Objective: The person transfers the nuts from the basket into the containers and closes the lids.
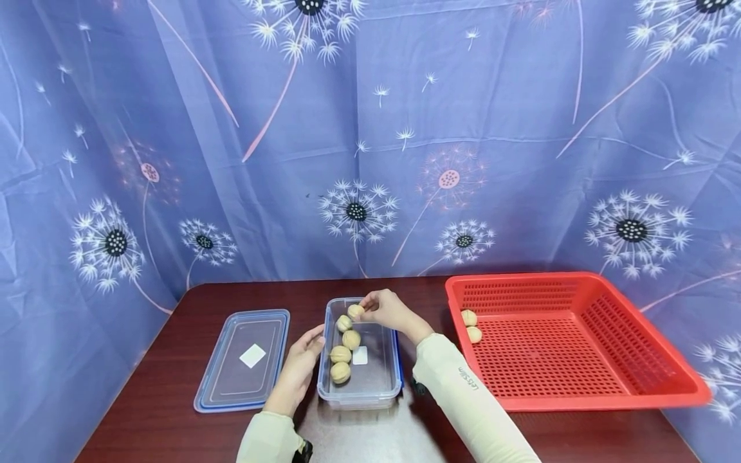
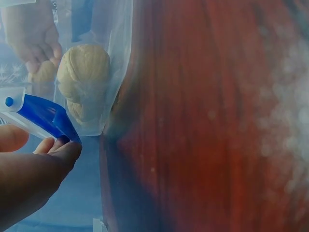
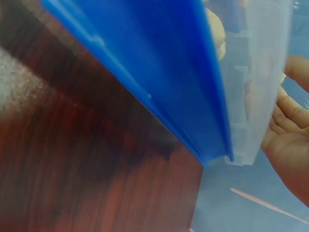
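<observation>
At the far end of the clear plastic container (image 1: 376, 379), my right hand (image 1: 389, 312) pinches a walnut (image 1: 356, 312) between thumb and fingers. Several other walnuts (image 1: 340, 372) line the container's left side, running toward the near end. My left hand (image 1: 301, 366) is at the left wall, its fingers touching the lower edge of a blue latch (image 2: 50, 116) that hangs outward. Through the clear wall in the left wrist view, a walnut (image 2: 84, 72) shows close up. Another blue latch flap (image 3: 159, 63) fills much of the right wrist view, with my right hand beyond the wall.
A red perforated basket (image 1: 579, 404) stands on the right, with two walnuts (image 1: 473, 334) against its left wall. To the left lies a clear lid (image 1: 231, 373) with a blue seal and a white label. Behind the dark wooden table (image 1: 168, 386) hangs a blue dandelion-print curtain (image 1: 359, 161).
</observation>
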Tool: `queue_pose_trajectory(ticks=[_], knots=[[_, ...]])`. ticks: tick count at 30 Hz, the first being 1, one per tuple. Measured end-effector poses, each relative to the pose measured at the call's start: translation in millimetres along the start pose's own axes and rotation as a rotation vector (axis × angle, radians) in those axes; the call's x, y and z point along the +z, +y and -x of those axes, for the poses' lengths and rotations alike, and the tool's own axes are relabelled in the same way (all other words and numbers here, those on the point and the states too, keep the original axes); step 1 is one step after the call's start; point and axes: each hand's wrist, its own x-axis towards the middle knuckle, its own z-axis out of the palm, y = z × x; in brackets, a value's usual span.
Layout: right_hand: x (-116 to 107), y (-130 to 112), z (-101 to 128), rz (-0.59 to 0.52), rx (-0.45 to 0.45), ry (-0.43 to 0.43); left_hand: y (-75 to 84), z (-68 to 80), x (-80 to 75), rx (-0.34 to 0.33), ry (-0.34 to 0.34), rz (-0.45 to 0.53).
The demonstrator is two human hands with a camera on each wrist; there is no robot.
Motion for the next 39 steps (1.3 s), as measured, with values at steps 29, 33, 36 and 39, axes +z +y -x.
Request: queue_pose_trajectory(ticks=[29,33,36,39], knots=[[18.9,7.2,-7.7,0.287,-0.039,0.046,-1.6,-1.9,1.0,0.013,0.001,0.002],[21.4,33.1,-20.7,0.285,-0.110,0.021,-2.2,-2.3,0.5,0.008,0.009,-0.004],[22.6,39.1,-24.8,0.280,-0.086,-0.002,-2.4,-2.1,0.0,0.006,0.009,-0.001],[23.2,33.7,-22.2,0.256,-0.063,-0.011,-2.5,-1.7,-1.0,0.008,0.004,-0.002]])
